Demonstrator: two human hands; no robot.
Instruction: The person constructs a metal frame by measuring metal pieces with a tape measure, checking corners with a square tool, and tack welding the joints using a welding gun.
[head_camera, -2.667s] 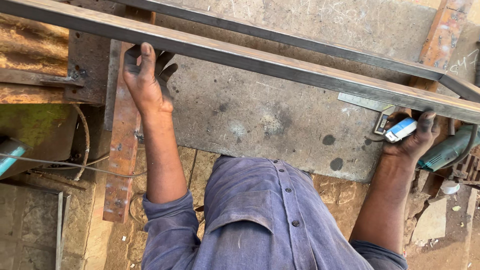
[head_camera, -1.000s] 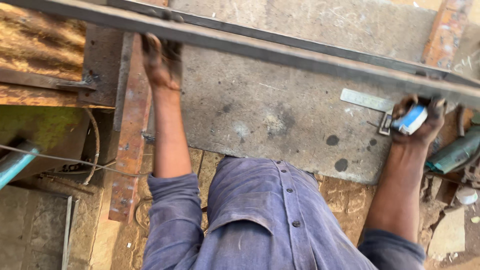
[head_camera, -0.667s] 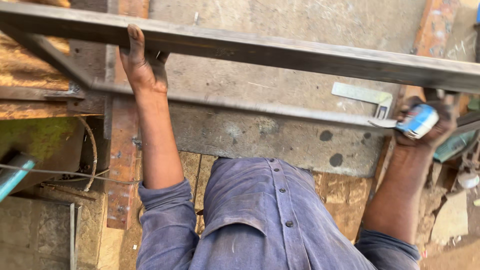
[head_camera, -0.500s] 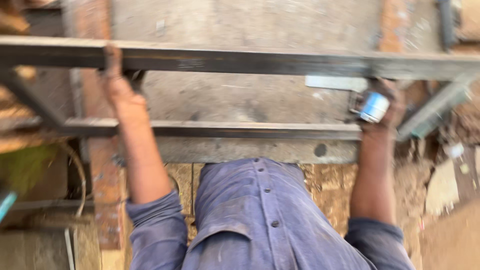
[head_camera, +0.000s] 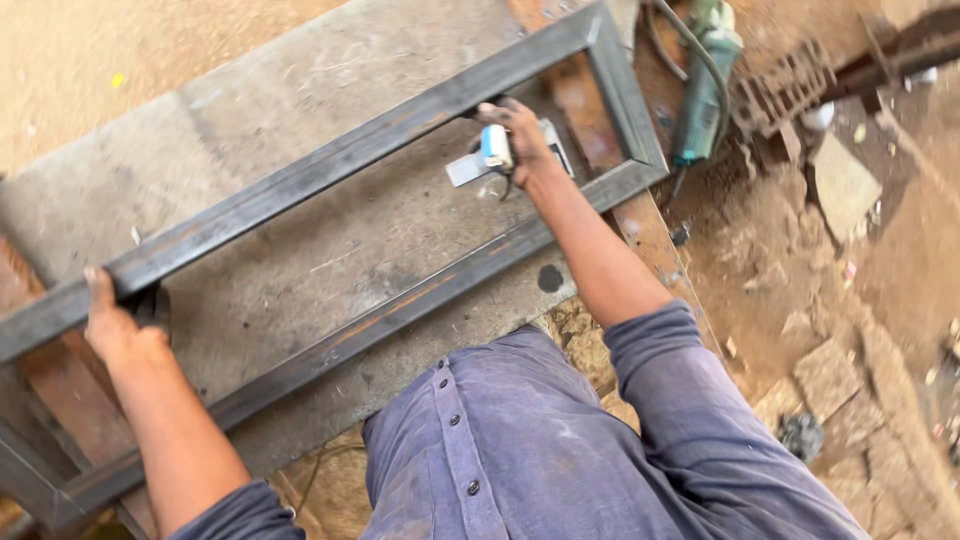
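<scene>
The frame (head_camera: 330, 165) now lies slanted across the plate (head_camera: 300, 250), where before it ran level. The left hand (head_camera: 115, 325) has slid down its far bar, and the grinder (head_camera: 700, 90) has come into view beside the frame's right corner.

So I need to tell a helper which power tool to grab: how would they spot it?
Start at the rectangular steel frame lying on the grey slab. Go to its far right corner, past the right hand. There lies the angle grinder, the only green-bodied, corded tool among rubble and bricks.
</scene>
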